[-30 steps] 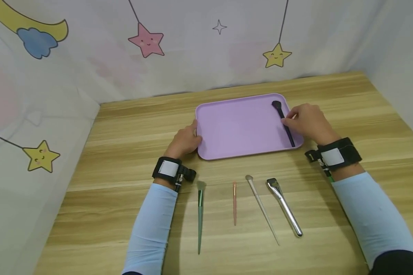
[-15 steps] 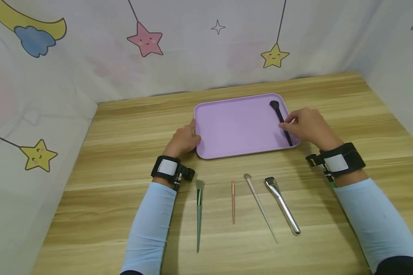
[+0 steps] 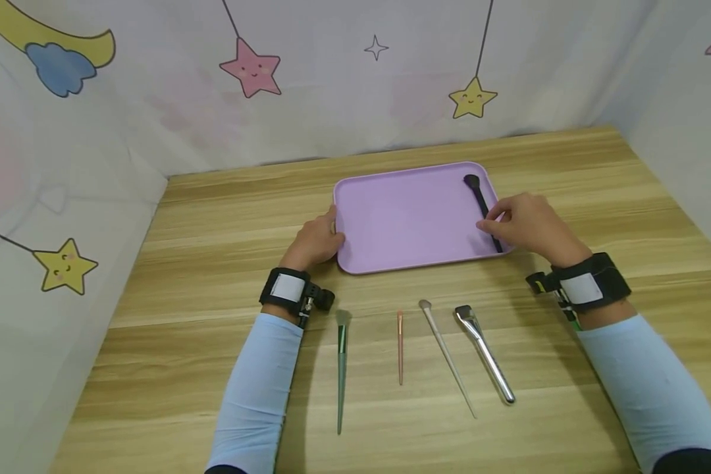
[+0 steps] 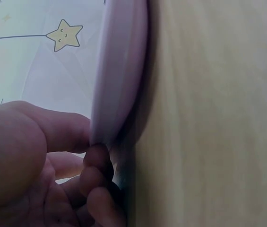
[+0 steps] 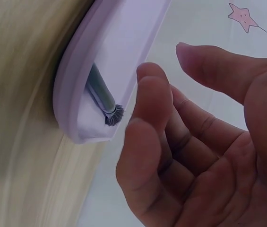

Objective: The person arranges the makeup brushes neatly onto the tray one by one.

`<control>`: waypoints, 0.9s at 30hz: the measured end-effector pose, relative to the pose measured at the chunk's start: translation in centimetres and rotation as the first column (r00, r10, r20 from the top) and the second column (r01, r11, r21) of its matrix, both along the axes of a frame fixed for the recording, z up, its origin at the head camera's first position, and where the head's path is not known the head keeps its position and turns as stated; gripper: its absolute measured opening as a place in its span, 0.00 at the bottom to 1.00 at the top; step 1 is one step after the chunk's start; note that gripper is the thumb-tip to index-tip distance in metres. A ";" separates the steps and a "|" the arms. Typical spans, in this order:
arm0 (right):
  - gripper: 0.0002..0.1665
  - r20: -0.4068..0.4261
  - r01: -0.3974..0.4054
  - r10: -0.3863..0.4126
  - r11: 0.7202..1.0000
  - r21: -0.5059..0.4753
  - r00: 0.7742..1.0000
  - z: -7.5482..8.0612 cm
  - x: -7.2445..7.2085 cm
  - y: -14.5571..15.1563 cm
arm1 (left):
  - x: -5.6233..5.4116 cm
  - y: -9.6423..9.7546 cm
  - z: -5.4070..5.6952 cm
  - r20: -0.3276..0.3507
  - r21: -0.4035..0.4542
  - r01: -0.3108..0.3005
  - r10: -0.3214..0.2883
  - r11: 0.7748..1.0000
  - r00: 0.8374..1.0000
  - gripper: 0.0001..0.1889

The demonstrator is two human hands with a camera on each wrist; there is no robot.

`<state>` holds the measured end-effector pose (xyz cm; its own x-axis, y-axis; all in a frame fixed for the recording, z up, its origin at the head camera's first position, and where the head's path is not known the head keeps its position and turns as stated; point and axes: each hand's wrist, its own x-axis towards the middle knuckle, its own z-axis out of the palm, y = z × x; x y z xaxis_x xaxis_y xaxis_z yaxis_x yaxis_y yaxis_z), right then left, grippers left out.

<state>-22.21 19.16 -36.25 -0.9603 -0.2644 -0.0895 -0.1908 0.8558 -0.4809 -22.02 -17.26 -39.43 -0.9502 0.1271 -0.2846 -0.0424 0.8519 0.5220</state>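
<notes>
In the head view, a purple tray point(image 3: 411, 217) lies flat toward the far side of a wood-grain table point(image 3: 213, 230). The person's left hand point(image 3: 312, 243) is at the tray's left edge, with the thumb over the rim. A black brush point(image 3: 476, 187) rests inside the tray along its right side, bristles toward the far edge. The right hand point(image 3: 526, 227) reaches over the tray's right edge, its fingertips above the brush handle and hiding part of it — whether they touch it cannot be told. Nearer the person, 4 more brushes lie on the table: from left to right, a green brush point(image 3: 341, 368), a short pink brush point(image 3: 400, 349), a slim pale brush point(image 3: 447, 355) and a silver brush point(image 3: 490, 359). Pale blue sleeves point(image 3: 257, 388) cover both forearms.

In the left wrist view, the left hand pinches the tray's rim between thumb and bent fingers, just beside the tabletop.

In the right wrist view, the right hand is loosely curved and partly open — the thumb stands apart from the fingertips, with nothing gripped between them. Beyond the fingers, the black brush's bristles show within the tray's rim.
</notes>
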 end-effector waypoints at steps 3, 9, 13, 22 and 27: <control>0.21 0.006 -0.005 0.005 1.000 0.001 1.000 0.0 0.2 0.0 | 0.0 0.0 -0.1 0.014 0.003 0.002 -0.002 1.000 1.000 0.37; 0.22 0.026 -0.021 0.021 1.000 -0.006 0.999 0.0 0.4 -0.3 | 0.0 0.0 0.0 0.018 0.008 -0.003 0.003 1.000 1.000 0.37; 0.22 0.052 -0.026 0.026 1.000 -0.010 0.998 0.0 0.6 -0.4 | 0.0 0.1 0.0 0.014 0.009 0.000 0.000 1.000 1.000 0.38; 0.21 0.031 -0.060 0.060 0.998 0.000 0.998 0.1 1.3 -0.7 | 0.0 0.1 0.1 0.013 0.002 0.002 -0.002 1.000 1.000 0.38; 0.19 0.045 -0.083 0.083 0.997 -0.007 0.995 0.1 1.7 -1.0 | 0.0 0.0 0.3 0.017 -0.005 0.006 -0.006 1.000 1.000 0.38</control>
